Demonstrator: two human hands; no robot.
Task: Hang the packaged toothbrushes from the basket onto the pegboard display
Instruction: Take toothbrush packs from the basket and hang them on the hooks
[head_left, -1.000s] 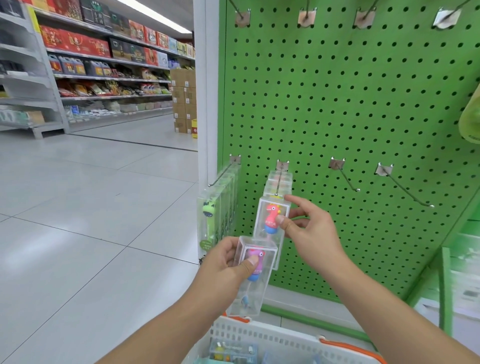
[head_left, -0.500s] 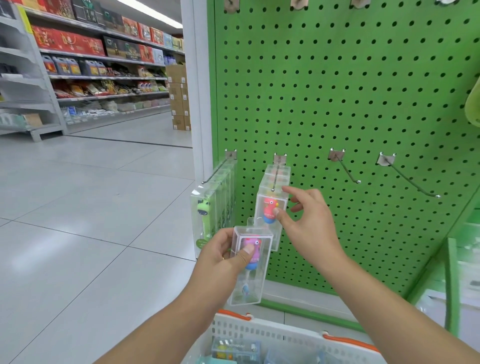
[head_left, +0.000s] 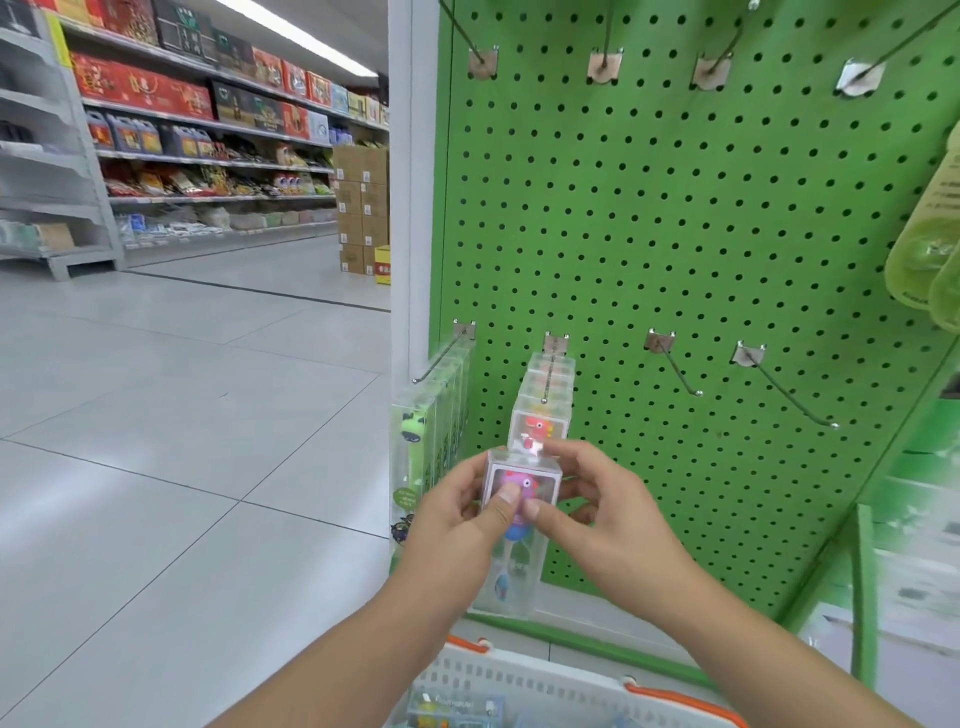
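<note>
**Both hands on one toothbrush pack at the pegboard**

Broadly, the green pegboard (head_left: 701, 234) fills the right of my view, standing upright at the end of a shop aisle. To its left lies the pale tiled floor (head_left: 156, 441), and beyond that run stocked shelves (head_left: 208, 130) and a stack of cardboard cartons (head_left: 361, 208). A white basket (head_left: 519, 680) with orange trim sits at the bottom edge, below my forearms; clear packs show inside it, too blurred to detail.

The lower row of the board carries four metal hooks. On the leftmost hook (head_left: 441, 358) hangs a row of clear packs with green toothbrushes (head_left: 421, 457). On the second hook (head_left: 549, 374) hangs a row of packs with red toothbrushes (head_left: 543, 415). The third hook (head_left: 678, 369) and fourth hook (head_left: 789, 389) are bare.

Just in front of and below the red row, I hold a clear pack with a pink toothbrush (head_left: 522, 488), upright, its top below the tip of the second hook and not on it. My left hand (head_left: 457, 525) grips its left side, thumb pressed on the front face. My right hand (head_left: 608, 514) pinches its right side, thumb on the front, fingers curled round the top and back.
</note>
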